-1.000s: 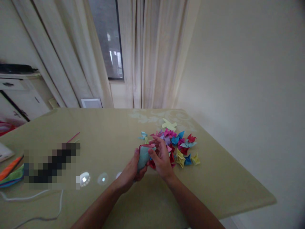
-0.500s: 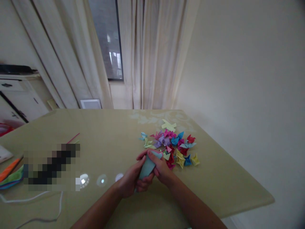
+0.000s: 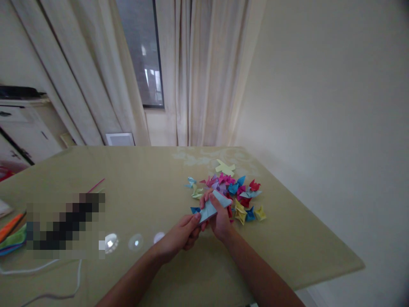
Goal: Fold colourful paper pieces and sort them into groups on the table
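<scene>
A light blue sheet of paper (image 3: 213, 206), folded into a narrow slanted strip, is held between both hands just above the olive-green table (image 3: 143, 183). My left hand (image 3: 179, 235) pinches its lower left end with thumb and fingers closed. My right hand (image 3: 220, 217) grips its upper part, thumb lying across the paper. Right behind the hands lies a heap of small folded paper shapes (image 3: 234, 192) in pink, purple, blue, red and yellow.
A pale yellow paper cross (image 3: 225, 167) lies beyond the heap. At the left edge are orange and green strips (image 3: 11, 236), a thin pink stick (image 3: 96, 185) and a white cord (image 3: 47, 273). The table's right edge and front corner are near. Curtains and a window stand behind.
The blue paper has turned from a rounded upright bundle into a flatter, longer strip slanting up to the right. My right hand has slid up along it; my left hand now pinches its lower end.
</scene>
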`<move>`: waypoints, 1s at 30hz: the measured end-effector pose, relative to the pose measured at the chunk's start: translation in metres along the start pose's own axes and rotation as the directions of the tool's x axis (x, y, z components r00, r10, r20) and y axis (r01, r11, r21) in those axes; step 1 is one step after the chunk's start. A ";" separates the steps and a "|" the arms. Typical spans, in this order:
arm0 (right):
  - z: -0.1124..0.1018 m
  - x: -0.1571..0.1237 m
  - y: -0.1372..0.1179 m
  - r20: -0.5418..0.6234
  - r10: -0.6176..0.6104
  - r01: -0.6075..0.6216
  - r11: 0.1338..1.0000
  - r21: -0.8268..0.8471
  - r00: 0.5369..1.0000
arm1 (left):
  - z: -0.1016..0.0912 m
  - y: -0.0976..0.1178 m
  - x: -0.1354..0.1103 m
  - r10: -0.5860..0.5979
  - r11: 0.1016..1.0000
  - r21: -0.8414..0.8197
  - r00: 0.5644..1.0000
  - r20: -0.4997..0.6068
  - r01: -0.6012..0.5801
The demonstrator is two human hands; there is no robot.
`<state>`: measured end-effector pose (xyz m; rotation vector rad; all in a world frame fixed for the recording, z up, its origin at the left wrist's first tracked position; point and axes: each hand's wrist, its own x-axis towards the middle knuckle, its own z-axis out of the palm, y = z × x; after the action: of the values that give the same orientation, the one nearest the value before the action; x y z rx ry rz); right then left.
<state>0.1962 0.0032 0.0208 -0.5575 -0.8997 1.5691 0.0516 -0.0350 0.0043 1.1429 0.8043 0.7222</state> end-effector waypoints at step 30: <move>-0.009 -0.007 0.012 0.092 -0.068 0.078 0.991 -0.106 0.993 | 0.008 -0.012 0.000 0.299 0.942 0.189 0.950 -0.093 -0.278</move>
<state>0.1975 -0.0014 0.0053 -0.5296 -1.0671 1.4940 0.0591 -0.0421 -0.0059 1.4042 0.8214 0.9877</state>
